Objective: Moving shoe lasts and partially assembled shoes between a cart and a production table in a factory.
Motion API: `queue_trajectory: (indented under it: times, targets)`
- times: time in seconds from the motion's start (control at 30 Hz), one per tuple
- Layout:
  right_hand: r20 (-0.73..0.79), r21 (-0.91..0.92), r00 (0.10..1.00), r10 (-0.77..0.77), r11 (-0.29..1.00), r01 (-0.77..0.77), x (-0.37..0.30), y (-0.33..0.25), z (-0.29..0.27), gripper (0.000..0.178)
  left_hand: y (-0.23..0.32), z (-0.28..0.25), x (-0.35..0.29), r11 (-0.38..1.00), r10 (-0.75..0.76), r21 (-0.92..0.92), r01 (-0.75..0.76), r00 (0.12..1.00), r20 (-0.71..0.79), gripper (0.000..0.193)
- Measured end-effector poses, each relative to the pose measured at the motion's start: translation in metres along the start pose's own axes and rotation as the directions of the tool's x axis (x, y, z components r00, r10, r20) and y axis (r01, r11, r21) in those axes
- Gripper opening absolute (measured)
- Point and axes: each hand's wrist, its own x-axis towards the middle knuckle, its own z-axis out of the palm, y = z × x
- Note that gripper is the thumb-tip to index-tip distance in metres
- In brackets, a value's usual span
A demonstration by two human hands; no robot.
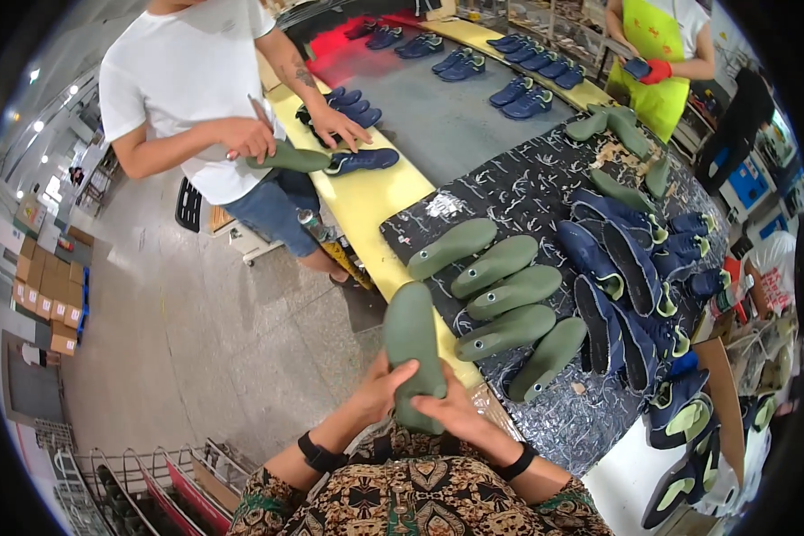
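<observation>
Olive-green, smooth, foot-shaped last [412,344]: is pointing away from the person, held just left of the black, scrap-littered mat [527,170] and apart from it
Left hand [382,389]: is pinching the last's near part, its thumb pressing on the upper face
Right hand [456,411]: is pinching the same part from the mat side, its thumb lying across the last
Five loose green lasts [506,332]: are lying side by side on the left part of the mat
Navy shoes with lime trim [594,255]: are crowding the right part of the mat
Co-worker in a white T-shirt [188,98]: is standing beyond the mat's left side, holding another green last [297,158] close to a dark-blue shoe [366,161]
Slip risk: the smooth surface could be sliding free if both thumbs are easing, the far end having no support
Knock risk: a wide swing toward the mat could be shoving the nearest loose lasts
Scrap risk: trimmings littering the mat could be clinging to a last laid there
Hidden: most fingers are curling beneath the last, and its underside is facing away
Cut off: the frame's upper edge is cropping the co-worker's head
Hard to make out: shoes are overlapping on the mat, so their count is staying uncertain
</observation>
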Motion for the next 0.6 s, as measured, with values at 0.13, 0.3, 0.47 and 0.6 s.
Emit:
queue_trajectory:
  times: [0.13,0.3,0.47,0.6]
  targets:
    - [-0.085,0.229,0.974,0.211,0.955,-0.187,-0.006,-0.015,-0.034,0.051,0.0,-0.013,-0.005,0.982,-0.045,0.19,0.012,0.984,0.171,0.054]
    - [-0.469,0.303,0.856,0.217,0.95,-0.075,-0.009,-0.025,-0.08,0.041,-0.011,-0.053,-0.034,0.99,-0.141,0.046,0.136,0.98,0.138,0.039]
    - [-0.631,0.396,0.754,0.183,0.912,0.11,-0.013,-0.031,-0.104,0.039,-0.03,-0.076,-0.073,0.976,-0.193,-0.105,0.19,0.981,-0.012,0.033]
    - [-0.437,0.347,0.868,0.236,0.935,-0.079,-0.012,-0.027,-0.082,0.038,-0.043,-0.077,-0.093,0.959,-0.241,-0.181,0.217,0.962,-0.125,0.04]
